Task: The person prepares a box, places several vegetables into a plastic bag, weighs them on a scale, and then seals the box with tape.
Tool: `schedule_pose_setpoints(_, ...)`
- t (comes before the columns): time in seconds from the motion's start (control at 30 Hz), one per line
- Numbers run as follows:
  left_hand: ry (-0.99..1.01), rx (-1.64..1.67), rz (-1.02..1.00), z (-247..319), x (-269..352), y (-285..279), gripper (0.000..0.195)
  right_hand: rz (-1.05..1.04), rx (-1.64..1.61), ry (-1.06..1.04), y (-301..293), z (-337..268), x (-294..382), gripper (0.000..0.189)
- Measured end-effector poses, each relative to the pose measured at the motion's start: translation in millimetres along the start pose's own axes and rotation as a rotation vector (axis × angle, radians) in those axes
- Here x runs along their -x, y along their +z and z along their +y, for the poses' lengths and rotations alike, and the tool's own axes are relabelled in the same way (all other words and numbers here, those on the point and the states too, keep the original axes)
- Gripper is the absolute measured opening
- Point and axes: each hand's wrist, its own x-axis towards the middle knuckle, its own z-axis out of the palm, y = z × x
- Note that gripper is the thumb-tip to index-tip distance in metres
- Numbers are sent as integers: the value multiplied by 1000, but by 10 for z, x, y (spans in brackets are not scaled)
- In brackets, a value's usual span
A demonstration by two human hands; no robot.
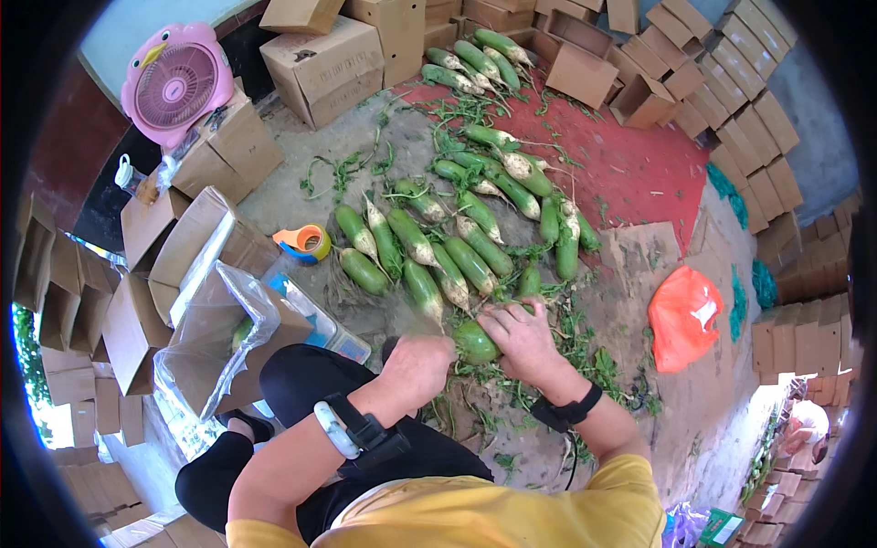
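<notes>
My right hand [522, 341] grips a green radish [477, 342] close in front of me, its fingers over the radish's upper side. Beside the radish's left end, my left hand [419, 370] is curled and slightly blurred; whatever may be in its fingers is hidden. Just beyond both hands, a spread of green radishes with pale root ends [479, 250] lies on the floor. Trimmed leaves and stems [603, 370] are scattered around and to the right of my right hand.
A plastic-lined carton [226, 335] stands at my left, beside a scale [342, 342] and a tape dispenser [305, 241]. More radishes [479, 61] lie farther back. An orange-red plastic bag [685, 318] is on the right. Stacked cartons [747, 75] and a pink fan [179, 85] edge the space; a person [805, 428] is far right.
</notes>
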Motion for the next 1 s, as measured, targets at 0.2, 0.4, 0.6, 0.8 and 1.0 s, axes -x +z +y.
schedule_pose_setpoints(0.2,340,155,-26,80,-10,-6,16,39,-159,-72,-164,123,169,58)
schedule_pose_setpoints(0.4,364,426,146,217,-61,-56,15,108,-376,39,-209,127,244,60)
schedule_pose_setpoints(0.6,-5,808,428,326,-409,247,19,242,-441,506,106,-95,224,72)
schedule_pose_setpoints(0.8,-185,1229,557,252,-444,129,24,575,-1338,859,305,154,322,73)
schedule_pose_setpoints(1.0,-275,332,-71,256,-43,478,53,1068,-1539,916,233,743,637,65)
